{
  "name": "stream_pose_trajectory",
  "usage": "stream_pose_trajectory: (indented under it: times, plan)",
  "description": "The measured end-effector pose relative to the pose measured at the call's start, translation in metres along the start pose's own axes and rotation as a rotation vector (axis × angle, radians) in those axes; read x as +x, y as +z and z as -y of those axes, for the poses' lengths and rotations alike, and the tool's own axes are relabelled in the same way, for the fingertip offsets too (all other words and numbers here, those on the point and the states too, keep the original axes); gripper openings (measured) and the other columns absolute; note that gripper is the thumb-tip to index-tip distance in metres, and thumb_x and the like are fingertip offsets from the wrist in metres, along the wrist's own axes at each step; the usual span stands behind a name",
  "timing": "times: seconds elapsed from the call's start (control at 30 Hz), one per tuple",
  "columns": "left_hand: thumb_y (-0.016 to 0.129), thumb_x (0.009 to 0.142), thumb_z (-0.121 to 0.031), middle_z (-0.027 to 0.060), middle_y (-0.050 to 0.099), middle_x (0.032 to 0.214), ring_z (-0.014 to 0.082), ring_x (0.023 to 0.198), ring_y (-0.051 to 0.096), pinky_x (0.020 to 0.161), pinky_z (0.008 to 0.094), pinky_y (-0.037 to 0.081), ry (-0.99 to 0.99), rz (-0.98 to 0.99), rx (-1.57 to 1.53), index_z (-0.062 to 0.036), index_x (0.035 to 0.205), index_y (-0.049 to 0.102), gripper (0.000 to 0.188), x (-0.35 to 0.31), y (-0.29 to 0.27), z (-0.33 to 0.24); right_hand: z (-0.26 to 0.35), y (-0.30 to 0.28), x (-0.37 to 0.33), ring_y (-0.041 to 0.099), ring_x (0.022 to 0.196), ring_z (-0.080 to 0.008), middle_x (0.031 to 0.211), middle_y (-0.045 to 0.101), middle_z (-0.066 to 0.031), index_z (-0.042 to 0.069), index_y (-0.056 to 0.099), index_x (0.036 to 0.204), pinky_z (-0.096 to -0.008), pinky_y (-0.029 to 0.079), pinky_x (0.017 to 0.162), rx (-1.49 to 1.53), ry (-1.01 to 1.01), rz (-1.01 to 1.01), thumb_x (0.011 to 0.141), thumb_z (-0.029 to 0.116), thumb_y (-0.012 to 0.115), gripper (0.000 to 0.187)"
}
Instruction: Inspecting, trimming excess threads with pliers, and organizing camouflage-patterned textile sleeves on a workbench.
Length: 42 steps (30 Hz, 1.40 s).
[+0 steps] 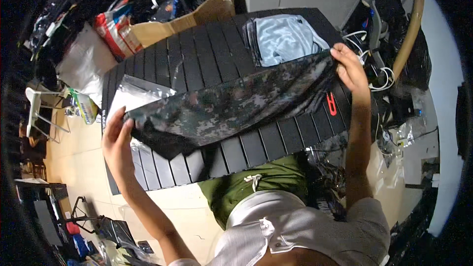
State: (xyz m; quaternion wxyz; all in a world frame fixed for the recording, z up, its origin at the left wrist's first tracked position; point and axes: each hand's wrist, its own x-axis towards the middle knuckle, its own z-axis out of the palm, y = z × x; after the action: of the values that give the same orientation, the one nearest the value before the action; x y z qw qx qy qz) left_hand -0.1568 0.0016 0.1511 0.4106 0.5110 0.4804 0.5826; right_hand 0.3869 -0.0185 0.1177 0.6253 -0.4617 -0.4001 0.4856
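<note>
A dark camouflage garment (231, 106) is stretched between my two hands above the black slatted table; I cannot tell which kind of garment it is. My left hand (118, 130) pinches its lower left end. At its upper right corner, my right hand (349, 64) has it between thumb and fingers. Behind the cloth lies a folded, shiny light grey-blue piece of clothing (286, 39) with a dark edge. A clear plastic bag (140, 91) is partly hidden under the garment's left side. Close below my right hand, a flat red U-shaped piece (331, 104) rests on the table.
Beyond the slatted table (204, 41) stands an open cardboard box (185, 23) full of packaged goods. White cables (383, 78) and black bags crowd the right side. A white folding stool (37, 110) is on the floor at left, and shelving with mixed items sits lower left.
</note>
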Motion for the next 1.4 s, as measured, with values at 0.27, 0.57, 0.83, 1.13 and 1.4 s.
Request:
stream_pose_trajectory:
  times: [0.27,0.57,0.83,1.13,1.4]
  plan:
    - [0.065,0.080,-0.002,-0.0032,0.053,0.086,0.0034,0.074,0.049,0.064,0.0163,0.039,0.085,-0.055,-0.059,-0.0009,0.120,0.055,0.041,0.016,-0.008,-0.016,0.063,0.026,-0.010,0.056,0.082,-0.0104,0.088,0.060,-0.0044,0.004,0.049,0.112,-0.0213,0.042,0.072,-0.142,-0.296,-0.084,0.082,0.003,0.061,0.032]
    - [0.064,0.081,0.000,-0.0020,0.057,0.085,0.0049,0.080,0.053,0.073,0.0181,0.045,-0.412,0.122,0.066,-0.0043,0.124,0.052,0.045,-0.081,0.000,0.120,-0.082,-0.011,-0.078,0.051,0.072,-0.0034,0.082,0.060,0.0021,0.003,0.063,0.094,-0.0175,0.040,0.065,-0.485,0.141,-0.095,0.081,0.008,0.062,0.013]
    - [0.070,0.079,-0.013,0.0094,0.065,0.080,0.0105,0.075,0.059,0.067,0.0231,0.046,-0.372,0.163,0.415,-0.0008,0.124,0.050,0.050,-0.095,0.009,0.125,-0.106,-0.028,-0.081,0.052,0.078,-0.0038,0.085,0.058,0.0021,-0.001,0.061,0.092,-0.0180,0.040,0.068,-0.805,0.053,0.034,0.079,0.000,0.062,0.013]
    - [0.059,0.085,-0.004,0.0126,0.065,0.092,0.0128,0.084,0.061,0.074,0.0263,0.047,-0.364,0.131,0.406,-0.0056,0.123,0.051,0.040,-0.074,-0.004,0.139,-0.062,0.010,-0.097,0.060,0.076,-0.0145,0.095,0.065,-0.0074,0.006,0.061,0.104,-0.0306,0.048,0.072,-1.024,0.447,0.631,0.078,0.016,0.067,0.029]
    - [0.046,0.090,-0.003,0.0049,0.054,0.108,0.0124,0.090,0.049,0.084,0.0237,0.039,0.081,0.526,0.259,-0.0060,0.128,0.048,0.038,-0.025,0.027,0.052,0.007,0.133,-0.087,0.061,0.096,-0.0252,0.100,0.064,-0.0131,0.005,0.064,0.101,-0.0359,0.047,0.085,-1.010,-0.150,0.849,0.069,0.024,0.074,0.039]
